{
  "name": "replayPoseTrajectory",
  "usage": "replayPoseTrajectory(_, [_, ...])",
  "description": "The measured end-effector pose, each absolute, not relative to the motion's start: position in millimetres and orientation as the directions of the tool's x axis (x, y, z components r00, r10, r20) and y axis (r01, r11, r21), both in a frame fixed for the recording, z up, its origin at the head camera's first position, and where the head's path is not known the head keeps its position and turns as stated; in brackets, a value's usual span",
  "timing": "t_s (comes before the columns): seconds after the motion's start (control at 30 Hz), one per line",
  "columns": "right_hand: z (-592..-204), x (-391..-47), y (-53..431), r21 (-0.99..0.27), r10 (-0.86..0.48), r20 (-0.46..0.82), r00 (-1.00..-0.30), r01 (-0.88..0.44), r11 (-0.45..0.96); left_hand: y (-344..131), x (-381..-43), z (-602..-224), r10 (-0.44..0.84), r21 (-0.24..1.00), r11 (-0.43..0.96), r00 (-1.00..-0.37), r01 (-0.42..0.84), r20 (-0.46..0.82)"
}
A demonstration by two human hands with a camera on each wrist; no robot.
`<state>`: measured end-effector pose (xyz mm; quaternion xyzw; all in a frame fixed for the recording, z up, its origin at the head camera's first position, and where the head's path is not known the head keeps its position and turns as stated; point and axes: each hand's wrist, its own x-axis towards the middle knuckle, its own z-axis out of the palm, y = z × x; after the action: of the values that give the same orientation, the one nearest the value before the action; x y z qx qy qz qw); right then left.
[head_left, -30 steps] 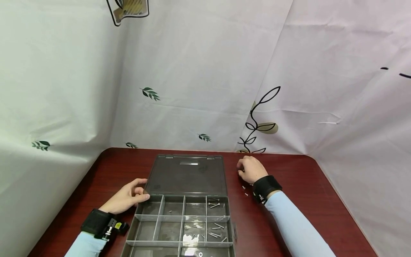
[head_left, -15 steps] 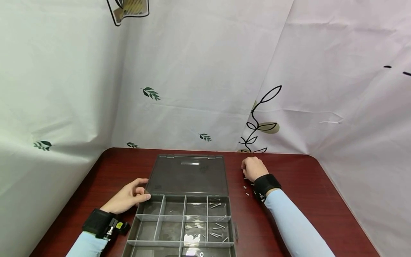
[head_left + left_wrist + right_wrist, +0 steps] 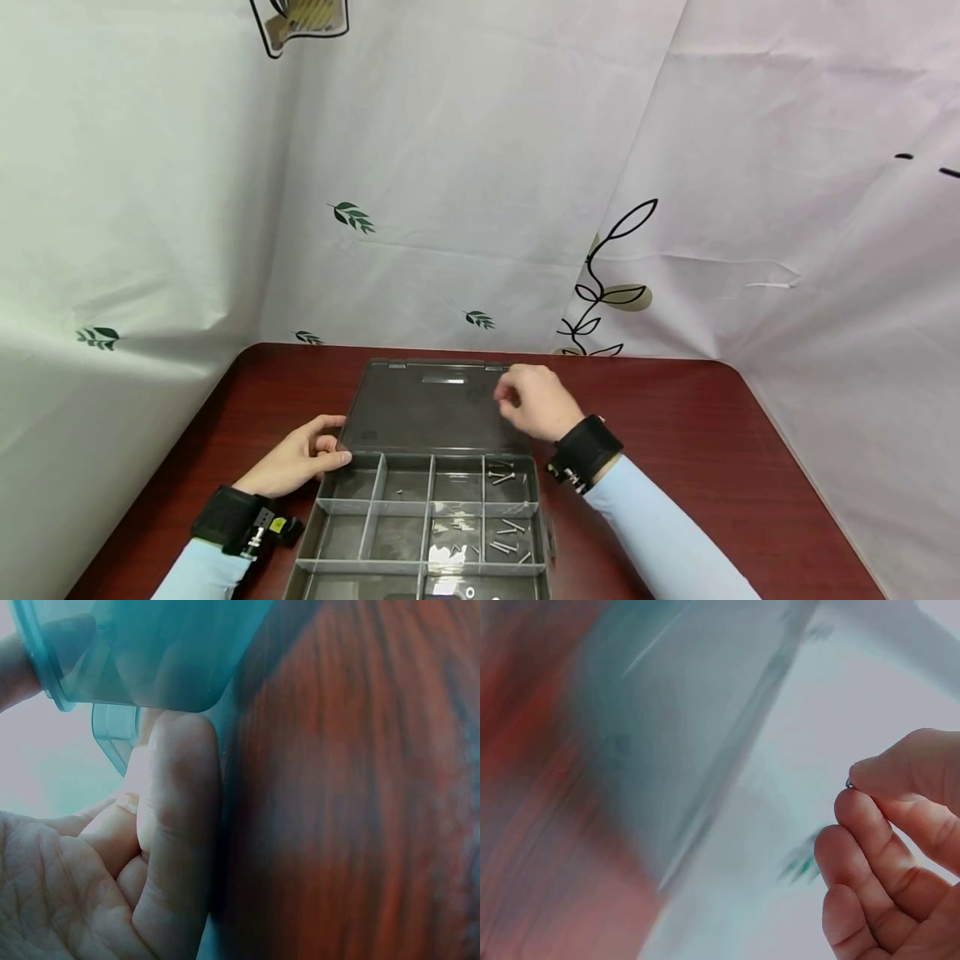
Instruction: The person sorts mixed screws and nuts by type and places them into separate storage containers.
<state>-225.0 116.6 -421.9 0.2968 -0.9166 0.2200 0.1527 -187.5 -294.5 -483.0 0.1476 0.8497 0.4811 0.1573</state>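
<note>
A grey see-through compartment box lies with its lid folded back flat behind it. At the left corner by the hinge, my left hand grips the box, its thumb against the wall and its other fingers bent near the lid edge. In the left wrist view the thumb touches the bluish plastic wall. Above the lid's right side is my right hand. Its thumb and forefinger pinch a tiny metal piece; only a speck shows, so its kind is unclear.
Small screws lie in the right-hand compartments, several together. A pale ring-shaped washer sits in a front compartment. The dark red table extends to the right, and a white patterned cloth hangs behind it.
My right hand has lifted from the loose metal pieces on the table's right side and moved left over the lid. My left hand and the box have stayed put.
</note>
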Motion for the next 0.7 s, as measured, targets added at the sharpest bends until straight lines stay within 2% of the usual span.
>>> replayPoseTrajectory(0.17, [-407,-200,74,-0.278,-0.615,0.436,-0.657,-0.748,0.602,-296,-187,-483,0.423,0.879,0.467,-0.897,0.095,-0.128])
replayPoseTrajectory(0.37, [-402,-175,36,-0.243,-0.727,0.427,-0.539,-0.842,0.481,-296,-186,-484,0.448,0.895,0.432,-0.887,0.106,-0.111])
replayPoseTrajectory(0.5, [-401,-164,23,-0.219,-0.777,0.369,-0.509,-0.861,0.46,-295,-186,-484,0.441,0.898,0.429,-0.89,0.093,-0.118])
replayPoseTrajectory(0.7, [-401,-161,31,-0.192,-0.777,0.345,-0.527,-0.85,0.491,-295,-187,-483,0.444,0.896,0.431,-0.889,0.103,-0.111])
